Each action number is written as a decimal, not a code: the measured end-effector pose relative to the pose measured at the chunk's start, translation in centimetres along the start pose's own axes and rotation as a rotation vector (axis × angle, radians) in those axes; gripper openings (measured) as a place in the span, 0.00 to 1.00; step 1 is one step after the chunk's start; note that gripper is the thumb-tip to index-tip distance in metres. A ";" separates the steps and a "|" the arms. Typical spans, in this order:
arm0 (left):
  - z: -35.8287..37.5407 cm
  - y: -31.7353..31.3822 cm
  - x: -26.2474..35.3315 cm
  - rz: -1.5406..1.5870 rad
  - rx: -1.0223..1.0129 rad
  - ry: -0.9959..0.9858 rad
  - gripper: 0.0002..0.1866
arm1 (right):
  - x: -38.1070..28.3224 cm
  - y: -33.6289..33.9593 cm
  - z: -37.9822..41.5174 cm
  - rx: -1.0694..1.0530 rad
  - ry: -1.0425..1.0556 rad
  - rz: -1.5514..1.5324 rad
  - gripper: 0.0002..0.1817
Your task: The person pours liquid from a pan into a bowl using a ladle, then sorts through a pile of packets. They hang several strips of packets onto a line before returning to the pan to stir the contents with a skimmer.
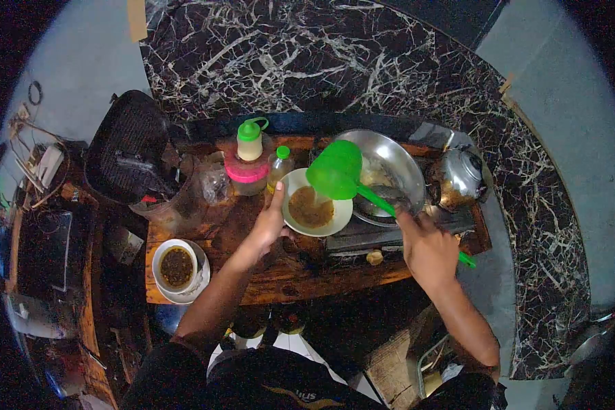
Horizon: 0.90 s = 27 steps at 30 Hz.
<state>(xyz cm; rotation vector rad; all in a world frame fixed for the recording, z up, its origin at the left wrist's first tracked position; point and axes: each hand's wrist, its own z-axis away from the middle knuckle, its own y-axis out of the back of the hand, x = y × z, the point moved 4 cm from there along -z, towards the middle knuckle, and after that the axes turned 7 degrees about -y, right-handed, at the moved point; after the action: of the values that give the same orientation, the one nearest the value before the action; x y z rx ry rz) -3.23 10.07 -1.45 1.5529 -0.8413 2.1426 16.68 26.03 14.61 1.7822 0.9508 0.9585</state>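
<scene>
Liquid (309,214), brown and cloudy, lay in the pale bowl (344,210) that my left hand (270,225) gripped at its near-left side, above the wooden surface (301,279). My right hand (430,253) was closed around the long handle of the green dipper (336,167), its cup tipped over the bowl's far edge. A pale streak below the cup looked like a thin pour. To do it well, I judged, the lip had to sit low over the middle, the wrist turning slowly so that nothing splashed, and the bowl had to be level, my thumb clear of the stream. The metal pan (413,169) was close beside the bowl, so the cup needed to stay well inside the rim. The kettle (459,179) stood farther right; the green-capped bottle (282,162) was just beyond my left fingers.
</scene>
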 end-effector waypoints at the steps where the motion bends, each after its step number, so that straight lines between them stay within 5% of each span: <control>1: 0.0 -0.1 0.1 0.010 0.018 -0.018 0.44 | -0.2 0.0 0.1 0.017 0.015 0.018 0.27; 12: 0.5 0.0 1.1 -0.064 0.155 -0.045 0.43 | -0.5 -0.5 1.5 0.213 0.131 0.068 0.30; 20: 1.0 1.0 0.5 -0.044 0.164 -0.020 0.43 | 2.9 -0.4 -1.0 0.243 -0.118 -0.216 0.13; 25: 1.6 2.6 -0.4 -0.070 0.168 -0.048 0.44 | 3.3 -5.8 -3.5 -0.231 -0.281 -0.013 0.16; 27: 1.3 3.0 -1.1 -0.061 0.144 -0.050 0.45 | 2.7 -8.4 -3.7 -0.217 -0.255 -0.017 0.16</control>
<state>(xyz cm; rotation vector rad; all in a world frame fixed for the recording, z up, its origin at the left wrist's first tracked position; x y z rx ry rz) -3.70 7.02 -2.94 1.6862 -0.6588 2.1712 12.71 32.35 8.60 1.6615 0.6736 0.7702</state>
